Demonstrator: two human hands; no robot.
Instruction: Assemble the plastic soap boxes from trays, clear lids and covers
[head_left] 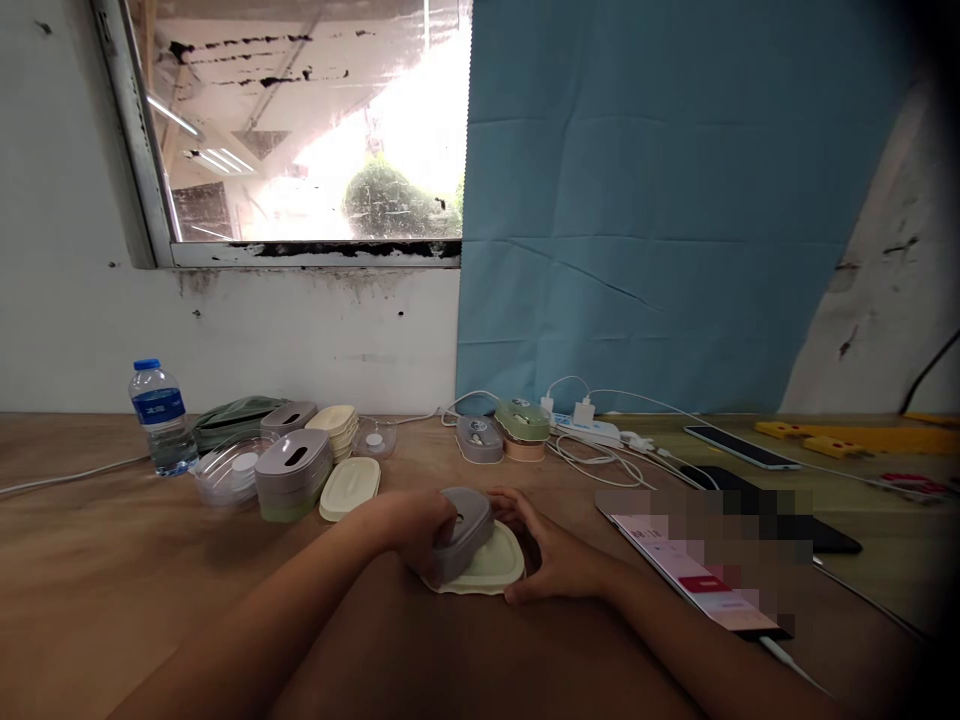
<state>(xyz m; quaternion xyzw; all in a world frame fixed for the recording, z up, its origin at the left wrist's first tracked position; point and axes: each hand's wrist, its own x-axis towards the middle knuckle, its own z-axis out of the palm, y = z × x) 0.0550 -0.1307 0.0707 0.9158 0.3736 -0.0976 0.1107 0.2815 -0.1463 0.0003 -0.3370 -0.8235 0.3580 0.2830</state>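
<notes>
In front of my body, my left hand (pixel 426 540) grips a grey-mauve oval sleeve (pixel 465 520) with a slot in its top. The sleeve is tilted and sits over the left part of a cream oval lid (pixel 495 562). My right hand (pixel 553 556) curves round the lid's right side, thumb at the near edge and fingers at the far edge. What lies under the sleeve and lid is hidden. Left of my hands, another cream lid (pixel 351 488) rests on the table beside a stack of grey-mauve sleeves (pixel 294 460).
Clear plastic trays (pixel 234 468), stacked cream lids (pixel 334 425) and a water bottle (pixel 161 420) stand at the back left. Finished-looking grey (pixel 480 438) and green (pixel 523 420) boxes sit behind my hands. A power strip (pixel 589 430), cables and a lit tablet (pixel 697 570) lie right.
</notes>
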